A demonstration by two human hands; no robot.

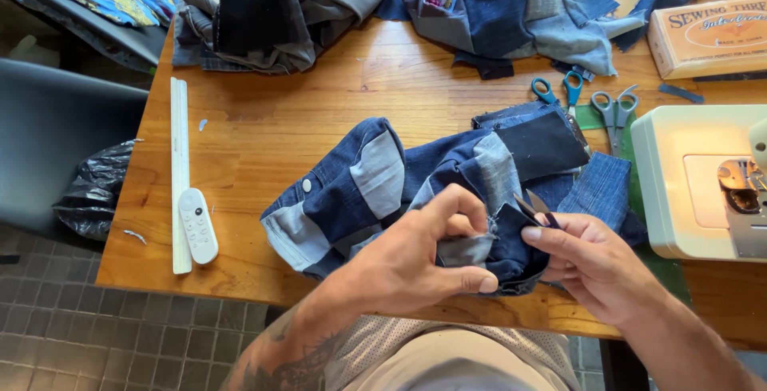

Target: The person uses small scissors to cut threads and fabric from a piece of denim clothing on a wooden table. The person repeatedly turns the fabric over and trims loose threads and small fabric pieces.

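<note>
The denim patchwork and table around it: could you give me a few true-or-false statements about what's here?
1. The left hand pinches the denim patchwork piece. True.
2. The right hand holds a pencil. False: it holds small dark thread snips.
3. Two pairs of scissors lie beside the sewing machine. True.
4. The white remote lies on the fabric. False: it rests on the wooden table, beside a white ruler.

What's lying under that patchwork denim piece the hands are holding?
Under the patchwork denim piece shows the wooden table, and at its right edge a green mat by the sewing machine. Anything directly beneath the fabric is covered.
</note>
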